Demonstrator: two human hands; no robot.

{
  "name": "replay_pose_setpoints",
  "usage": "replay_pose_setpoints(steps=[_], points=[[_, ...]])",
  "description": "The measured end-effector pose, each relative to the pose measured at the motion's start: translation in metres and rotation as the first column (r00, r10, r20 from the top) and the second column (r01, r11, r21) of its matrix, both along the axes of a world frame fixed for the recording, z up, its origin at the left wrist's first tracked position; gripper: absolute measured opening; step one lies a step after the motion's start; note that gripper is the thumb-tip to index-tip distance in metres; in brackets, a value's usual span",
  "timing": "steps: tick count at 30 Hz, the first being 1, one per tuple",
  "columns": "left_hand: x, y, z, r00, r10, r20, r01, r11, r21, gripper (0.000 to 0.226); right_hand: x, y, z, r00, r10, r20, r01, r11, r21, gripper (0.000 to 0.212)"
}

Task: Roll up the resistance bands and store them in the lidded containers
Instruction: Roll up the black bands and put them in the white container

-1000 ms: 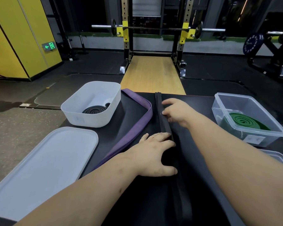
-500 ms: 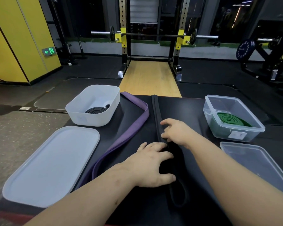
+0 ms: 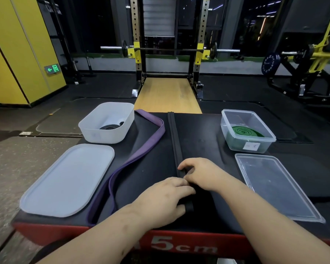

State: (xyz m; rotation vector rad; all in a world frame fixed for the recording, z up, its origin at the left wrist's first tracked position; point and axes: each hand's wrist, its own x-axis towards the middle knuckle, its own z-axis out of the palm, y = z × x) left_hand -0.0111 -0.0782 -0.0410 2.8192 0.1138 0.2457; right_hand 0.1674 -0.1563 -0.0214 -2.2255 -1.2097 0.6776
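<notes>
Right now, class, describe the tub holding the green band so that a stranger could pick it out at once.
Find the black-topped platform before the squat rack. Two open tubs stand at its far end; take the right tub. It alone is clear, holding a green coil; the white tub holds a black coil.

Open across the bare platform top [image 3: 200,134] at frame centre, between black band [image 3: 174,138] and clear box [image 3: 234,143]. Blocked at upper left by white tub [image 3: 95,134], at lower left by white lid [image 3: 65,180]. Crossed diagonally left of centre by purple band [image 3: 141,149]. Hemmed at right by clear lid [image 3: 274,183]. Crowded at lower centre by left hand [image 3: 164,199] and right hand [image 3: 204,174], both gripping the black band.
</notes>
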Motion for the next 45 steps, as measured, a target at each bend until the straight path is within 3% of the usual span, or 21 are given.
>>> replay_pose_setpoints(steps=[3, 6, 11, 19, 24, 32, 35, 41, 45], points=[[-0.007, -0.012, -0.005, 0.996, 0.026, 0.082, -0.027, 1.0, 0.007, 0.041, -0.008, -0.013, -0.011, 0.964, 0.018, 0.264, -0.018, 1.0, -0.002, 0.029], [-0.011, -0.019, -0.013, 0.987, 0.032, 0.155, -0.037, 0.999, 0.033, 0.026, -0.022, -0.028, -0.017, 0.944, 0.054, 0.325, -0.077, 0.995, 0.061, 0.024], [-0.018, -0.027, -0.025, 0.959, 0.024, 0.283, -0.029, 1.0, 0.011, 0.018, -0.038, -0.058, -0.016, 0.962, 0.08, 0.26, -0.107, 0.99, 0.092, 0.015], [-0.022, -0.025, -0.028, 0.964, 0.034, 0.263, -0.007, 0.995, -0.104, 0.012, -0.04, -0.074, -0.032, 0.969, 0.128, 0.212, -0.167, 0.969, 0.18, 0.021], [-0.026, -0.023, -0.029, 0.969, 0.031, 0.246, 0.013, 0.985, -0.173, 0.014, -0.037, -0.08, -0.032, 0.965, 0.189, 0.18, -0.217, 0.964, 0.156, 0.012], [-0.035, -0.027, -0.027, 0.975, -0.023, 0.221, 0.059, 0.986, -0.155, 0.017, -0.039, -0.099, -0.026, 0.938, 0.325, 0.12, -0.335, 0.939, 0.079, 0.009], [-0.034, -0.026, -0.028, 0.976, -0.007, 0.218, 0.043, 0.986, -0.163, 0.015, -0.04, -0.099, -0.026, 0.935, 0.334, 0.119, -0.342, 0.938, 0.052, 0.02], [-0.03, -0.024, -0.027, 0.977, 0.088, 0.195, -0.041, 0.971, -0.234, 0.011, -0.035, -0.094, -0.03, 0.937, 0.317, 0.145, -0.333, 0.937, 0.103, 0.004], [-0.03, -0.028, -0.023, 0.969, 0.136, 0.207, -0.083, 0.966, -0.245, 0.008, -0.033, -0.087, -0.034, 0.942, 0.312, 0.12, -0.327, 0.935, 0.136, 0.009]])
